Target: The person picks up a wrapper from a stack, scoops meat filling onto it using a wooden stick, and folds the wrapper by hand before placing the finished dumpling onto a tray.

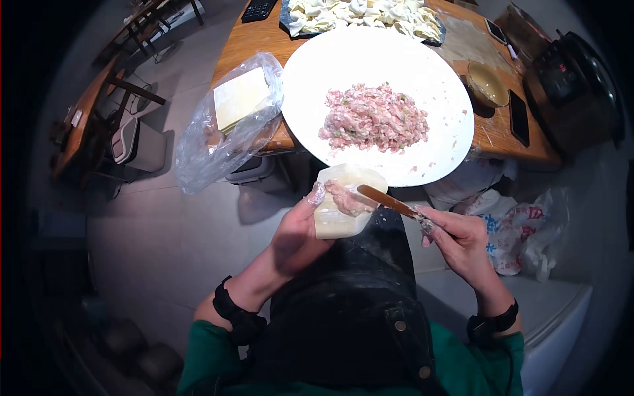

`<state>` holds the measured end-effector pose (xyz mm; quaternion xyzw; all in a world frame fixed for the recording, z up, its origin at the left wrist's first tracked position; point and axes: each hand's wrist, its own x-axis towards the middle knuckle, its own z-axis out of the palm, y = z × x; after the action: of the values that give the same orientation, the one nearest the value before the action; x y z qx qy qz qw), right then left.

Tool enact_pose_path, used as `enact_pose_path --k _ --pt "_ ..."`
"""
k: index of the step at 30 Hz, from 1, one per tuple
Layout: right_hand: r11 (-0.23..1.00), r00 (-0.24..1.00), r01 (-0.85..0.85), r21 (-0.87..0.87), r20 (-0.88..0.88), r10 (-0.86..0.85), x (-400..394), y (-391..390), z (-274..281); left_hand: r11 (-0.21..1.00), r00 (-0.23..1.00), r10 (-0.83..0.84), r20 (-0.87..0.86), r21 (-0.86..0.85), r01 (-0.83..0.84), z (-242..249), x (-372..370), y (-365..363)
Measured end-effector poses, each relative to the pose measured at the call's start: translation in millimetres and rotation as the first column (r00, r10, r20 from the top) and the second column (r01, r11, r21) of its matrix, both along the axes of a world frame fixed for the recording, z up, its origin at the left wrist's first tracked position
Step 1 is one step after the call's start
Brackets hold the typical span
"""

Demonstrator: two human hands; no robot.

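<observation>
My left hand [300, 228] holds a pale, square dumpling wrapper [337, 226], its thumb at the wrapper's left edge. A lump of pink minced meat [349, 200] lies on the wrapper. Pinched in my right hand [459, 237] is a brown, flat spatula [383, 198], its tip against the meat's right side. Just beyond both hands stands a large white plate [304, 72] with a mound of minced meat [376, 117] flecked with green. Left of the plate, a stack of wrappers [242, 99] rests on a clear plastic bag [205, 155].
Folded dumplings [363, 16] fill a dark tray at the back of the wooden table [234, 49]. A bowl [487, 84], a phone [519, 117] and a black cooker [573, 92] are at the right. Plastic bags [508, 228] sit below the table's right side. A bin [140, 145] stands at left.
</observation>
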<state>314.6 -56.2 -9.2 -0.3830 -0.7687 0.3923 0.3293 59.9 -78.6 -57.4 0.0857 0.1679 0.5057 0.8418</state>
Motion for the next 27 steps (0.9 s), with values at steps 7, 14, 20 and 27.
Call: enact_pose_path --k 7,14,20,27 --pt "0.931 0.997 -0.076 -0.358 -0.040 0.066 -32 25 16 0.968 0.986 0.153 -0.070 0.211 -0.135 21 1 27" --pt "0.702 0.993 0.027 0.712 0.059 -0.098 -58 38 15 0.860 0.962 0.271 -0.042 0.459 -0.222 55 1 41" --pt "0.636 0.983 0.088 0.766 0.038 -0.182 -71 34 -3 0.790 0.881 0.468 0.068 0.414 -0.452 40 9 41" --pt "0.779 0.988 0.081 0.622 0.052 -0.145 -62 31 -16 0.830 0.829 0.529 -0.183 0.314 -0.461 45 9 49"
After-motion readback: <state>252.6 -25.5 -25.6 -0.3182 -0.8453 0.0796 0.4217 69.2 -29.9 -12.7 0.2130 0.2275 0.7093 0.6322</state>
